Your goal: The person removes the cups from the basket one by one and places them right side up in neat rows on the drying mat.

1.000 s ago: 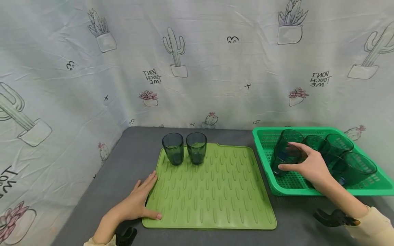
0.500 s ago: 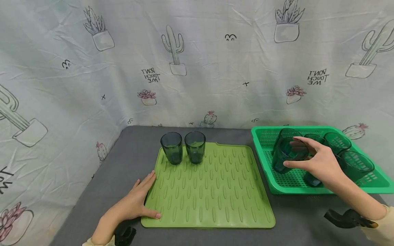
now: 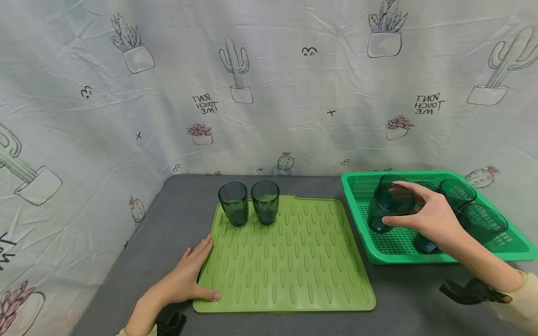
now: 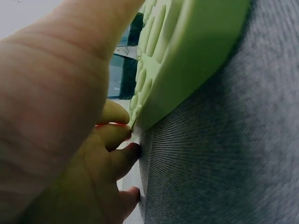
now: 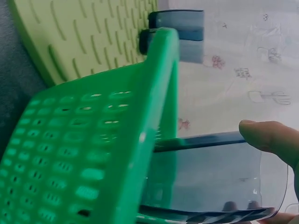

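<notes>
My right hand [image 3: 424, 214] grips a dark teal glass [image 3: 385, 204] by its rim, lifted and tilted above the left end of the green basket [image 3: 355, 205]. In the right wrist view the same glass [image 5: 210, 179] shows with a fingertip [image 5: 268, 140] on its edge. My left hand [image 3: 189, 277] lies flat on the near left corner of the light green ribbed mat [image 3: 290, 261], thumb on its front edge. Two dark glasses [image 3: 233, 204] [image 3: 265, 202] stand upright at the mat's far left. The left wrist view shows my fingers [image 4: 112, 140] against the mat edge [image 4: 187, 60].
Several more teal glasses [image 3: 481, 224] lie in the basket, right of my hand. The grey table [image 3: 176, 219] is walled by a cactus-print cloth [image 3: 269, 93] behind and on the left. Black wrist mounts [image 3: 468, 291] sit near the front edge.
My right hand has raised the glass out of the basket's floor and drawn it slightly left. The left hand has stayed on the mat corner.
</notes>
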